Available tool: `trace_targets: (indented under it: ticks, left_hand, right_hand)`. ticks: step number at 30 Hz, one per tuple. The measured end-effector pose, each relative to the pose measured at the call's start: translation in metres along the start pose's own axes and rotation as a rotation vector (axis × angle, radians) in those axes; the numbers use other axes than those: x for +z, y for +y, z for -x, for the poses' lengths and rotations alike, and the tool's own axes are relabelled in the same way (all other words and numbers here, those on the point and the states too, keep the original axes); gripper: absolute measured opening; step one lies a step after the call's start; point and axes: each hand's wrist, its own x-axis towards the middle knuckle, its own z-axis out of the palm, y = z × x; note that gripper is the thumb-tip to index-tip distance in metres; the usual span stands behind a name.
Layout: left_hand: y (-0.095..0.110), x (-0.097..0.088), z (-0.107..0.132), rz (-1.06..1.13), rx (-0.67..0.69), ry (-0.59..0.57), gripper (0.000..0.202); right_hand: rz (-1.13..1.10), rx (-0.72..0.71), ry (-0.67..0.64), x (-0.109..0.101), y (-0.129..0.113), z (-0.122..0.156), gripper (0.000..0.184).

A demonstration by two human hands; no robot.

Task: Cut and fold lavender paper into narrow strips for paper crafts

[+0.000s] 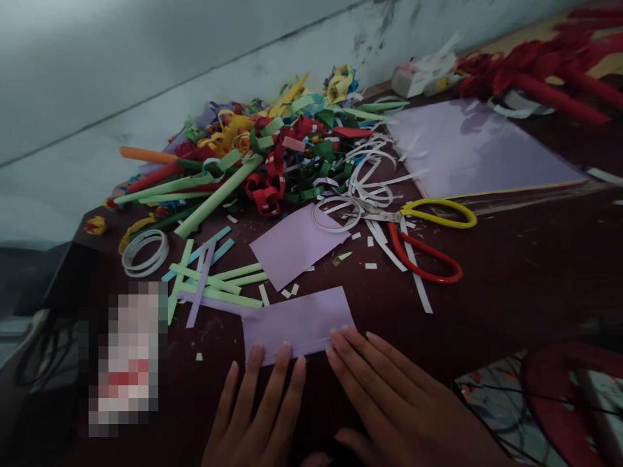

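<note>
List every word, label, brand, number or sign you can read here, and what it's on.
None can be read.
Purple paper under the fingertips: no writing visible.
Scissors: no legible mark.
White box by the wall: too blurred to tell any print.
Pale object at lower right: too dark and blurred to read.
Pixelated patch at left: hidden.

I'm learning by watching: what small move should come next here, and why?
Probably press along the near edge of the nearest purple paper: a narrow fold seems to run there, and the left hand and right hand both touch that edge.
</note>
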Motion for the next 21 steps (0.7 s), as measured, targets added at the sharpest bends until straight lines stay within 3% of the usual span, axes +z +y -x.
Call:
trace_targets:
  ticks: [3,7,10,16,21]
  left_hand:
    - [-0.005,-0.004,-0.004,0.007,0.020,0.024,0.053]
    - [-0.009,-0.011,-0.015,0.082,-0.042,0.090,0.031]
    - [-0.013,-0.014,-0.024,0.087,-0.089,0.074,0.028]
    - [-0.025,-0.019,-0.044,0.153,-0.118,0.131,0.030]
    - [-0.015,-0.014,-0.039,0.067,-0.154,0.116,0.033]
  right_hand:
    - [-0.109,-0.017,0.011,0.000,0.001,-0.018,0.032]
    - [-0.222,0.057,-0.155,0.003,0.008,-0.045,0.002]
    - [-0.242,0.107,-0.166,0.006,0.014,-0.053,0.013]
    - [-0.207,0.149,-0.141,0.009,0.020,-0.057,0.011]
    - [-0.113,0.140,-0.145,0.005,0.017,-0.060,0.009]
